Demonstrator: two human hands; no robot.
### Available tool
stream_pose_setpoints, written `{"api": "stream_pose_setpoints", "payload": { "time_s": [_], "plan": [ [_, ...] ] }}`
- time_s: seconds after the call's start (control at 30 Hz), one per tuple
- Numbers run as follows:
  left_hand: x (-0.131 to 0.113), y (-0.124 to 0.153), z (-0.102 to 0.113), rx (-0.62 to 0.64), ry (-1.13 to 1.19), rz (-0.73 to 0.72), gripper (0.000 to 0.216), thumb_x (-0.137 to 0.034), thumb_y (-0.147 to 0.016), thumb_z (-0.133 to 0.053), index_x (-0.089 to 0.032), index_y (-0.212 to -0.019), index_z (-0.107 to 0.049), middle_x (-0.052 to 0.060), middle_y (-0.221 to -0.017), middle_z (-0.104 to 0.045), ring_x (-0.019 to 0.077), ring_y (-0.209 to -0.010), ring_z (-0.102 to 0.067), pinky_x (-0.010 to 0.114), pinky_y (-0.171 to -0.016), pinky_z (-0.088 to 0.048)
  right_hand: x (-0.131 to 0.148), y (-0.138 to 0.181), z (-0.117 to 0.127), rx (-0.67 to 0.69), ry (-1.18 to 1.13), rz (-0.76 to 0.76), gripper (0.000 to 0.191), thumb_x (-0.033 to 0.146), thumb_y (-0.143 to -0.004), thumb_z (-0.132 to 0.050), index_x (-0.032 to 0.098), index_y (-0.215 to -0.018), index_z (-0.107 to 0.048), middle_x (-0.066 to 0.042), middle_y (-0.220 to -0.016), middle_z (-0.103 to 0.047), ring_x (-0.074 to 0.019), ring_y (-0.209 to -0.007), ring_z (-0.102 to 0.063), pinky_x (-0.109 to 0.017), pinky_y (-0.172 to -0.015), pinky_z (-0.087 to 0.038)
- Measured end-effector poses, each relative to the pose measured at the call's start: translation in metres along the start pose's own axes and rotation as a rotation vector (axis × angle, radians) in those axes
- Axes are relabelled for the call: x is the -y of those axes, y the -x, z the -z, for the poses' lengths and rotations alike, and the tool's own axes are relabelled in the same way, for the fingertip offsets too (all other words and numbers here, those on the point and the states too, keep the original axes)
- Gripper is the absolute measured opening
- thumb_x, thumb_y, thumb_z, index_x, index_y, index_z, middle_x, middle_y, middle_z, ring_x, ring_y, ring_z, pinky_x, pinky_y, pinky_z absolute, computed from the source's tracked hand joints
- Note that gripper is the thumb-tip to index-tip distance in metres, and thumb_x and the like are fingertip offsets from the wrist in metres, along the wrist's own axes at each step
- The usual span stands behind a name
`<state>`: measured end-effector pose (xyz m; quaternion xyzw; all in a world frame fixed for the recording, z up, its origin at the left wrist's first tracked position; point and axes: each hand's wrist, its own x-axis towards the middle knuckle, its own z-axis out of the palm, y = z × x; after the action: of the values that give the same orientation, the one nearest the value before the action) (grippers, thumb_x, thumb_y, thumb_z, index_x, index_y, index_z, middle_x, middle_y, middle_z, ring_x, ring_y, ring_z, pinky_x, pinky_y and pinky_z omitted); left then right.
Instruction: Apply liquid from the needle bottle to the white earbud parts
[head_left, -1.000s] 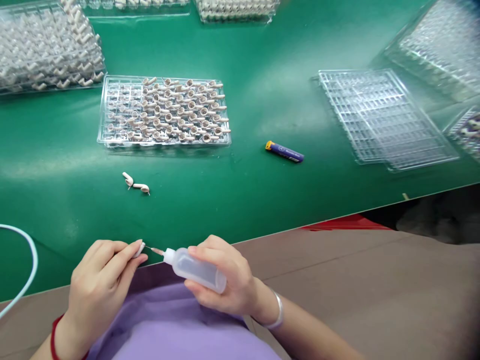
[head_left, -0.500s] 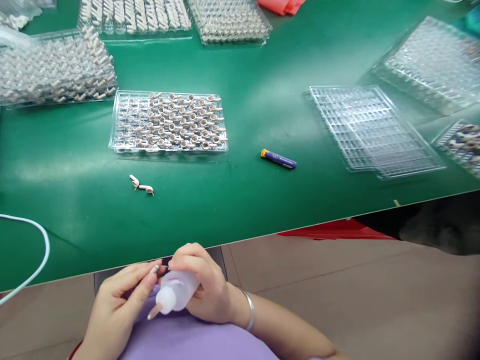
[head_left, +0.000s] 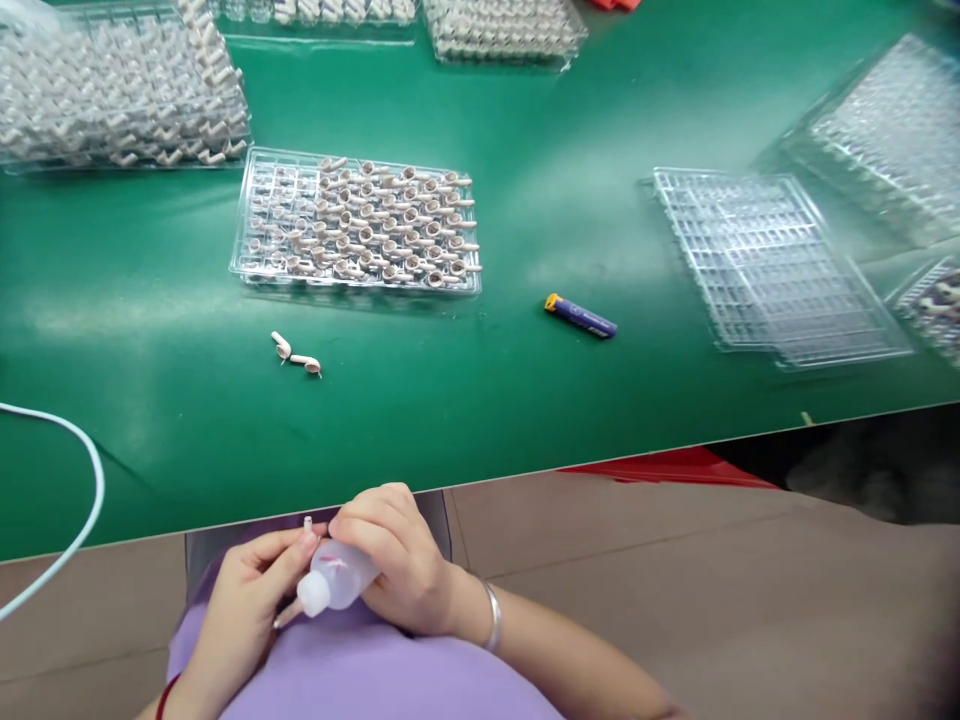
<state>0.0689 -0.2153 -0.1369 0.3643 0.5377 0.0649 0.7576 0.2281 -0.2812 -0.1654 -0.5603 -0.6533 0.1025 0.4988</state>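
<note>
Between the thumb and forefinger of my left hand (head_left: 240, 590), a small white earbud shell (head_left: 308, 524) is pinched; only its stem end sticks up. My right hand (head_left: 409, 560) is wrapped round a translucent white squeeze bottle (head_left: 351, 573), tilted with its thin brownish nozzle pointing down and left. Both hands are close together in front of the purple clothing, just below the table edge. The fingertips behind the bottle are partly hidden. On the table ahead lie two loose earbud shells, one (head_left: 281, 347) touching or almost touching the other (head_left: 309, 365).
A clear plastic tray (head_left: 238, 245) with rows of earbud shells lies on the green table (head_left: 480, 400). Stacks of filled trays (head_left: 120, 90) stand behind it. A blue-and-yellow lighter (head_left: 583, 317) lies to the right, before clear trays (head_left: 780, 270). A white cable (head_left: 94, 470) curves at left.
The camera view has shifted, so the table things sit farther right. My left hand has turned the earbud shell more upright. The squeeze bottle has moved slightly left and up in view.
</note>
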Motion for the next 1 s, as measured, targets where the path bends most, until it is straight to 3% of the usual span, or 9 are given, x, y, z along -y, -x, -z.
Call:
{"api": "stream_pose_setpoints", "payload": {
  "time_s": [0.2,0.57,0.87,1.0],
  "plan": [
    [-0.0015,-0.0052,-0.0004,-0.011,-0.01,0.039,0.046,-0.059,-0.064,-0.077,-0.016,-0.08,-0.078,0.001,-0.053,-0.056,0.0094,-0.046,-0.04,0.022,-0.042,-0.033,-0.0004,-0.0008,0.0004,0.027,-0.027,-0.026,0.028,0.011,-0.086,-0.056,0.022,-0.111,-0.053,-0.003,-0.088,-0.075,-0.018,-0.077,-0.065,-0.033,-0.073,-0.044],
    [-0.0022,-0.0064,0.0066,0.05,-0.107,-0.006,0.034,-0.05,-0.074,-0.074,-0.02,-0.09,-0.079,0.003,-0.063,-0.064,0.0108,-0.048,-0.046,0.022,-0.041,-0.035,-0.0004,-0.0029,0.0009,0.034,-0.022,-0.047,0.018,0.013,-0.087,-0.056,0.021,-0.103,-0.055,-0.002,-0.084,-0.075,-0.0175,-0.074,-0.063,-0.033,-0.07,-0.044],
    [-0.005,-0.0043,0.0026,-0.002,-0.06,-0.005,0.039,-0.051,-0.073,-0.075,-0.018,-0.093,-0.079,0.006,-0.069,-0.069,0.0098,-0.048,-0.047,0.021,-0.041,-0.038,-0.0004,0.0,0.0004,0.025,-0.011,-0.027,0.022,0.009,-0.087,-0.055,0.017,-0.107,-0.056,-0.005,-0.085,-0.074,-0.0185,-0.075,-0.061,-0.033,-0.071,-0.043],
    [-0.0039,-0.006,-0.0002,-0.043,-0.017,-0.021,0.034,-0.048,-0.07,-0.079,-0.02,-0.089,-0.08,0.006,-0.073,-0.071,0.0119,-0.057,-0.055,0.019,-0.05,-0.045,0.0006,-0.0009,-0.0001,0.006,0.01,-0.013,0.023,0.01,-0.088,-0.054,0.017,-0.11,-0.055,-0.006,-0.084,-0.073,-0.019,-0.074,-0.061,-0.034,-0.07,-0.044]
  ]
}}
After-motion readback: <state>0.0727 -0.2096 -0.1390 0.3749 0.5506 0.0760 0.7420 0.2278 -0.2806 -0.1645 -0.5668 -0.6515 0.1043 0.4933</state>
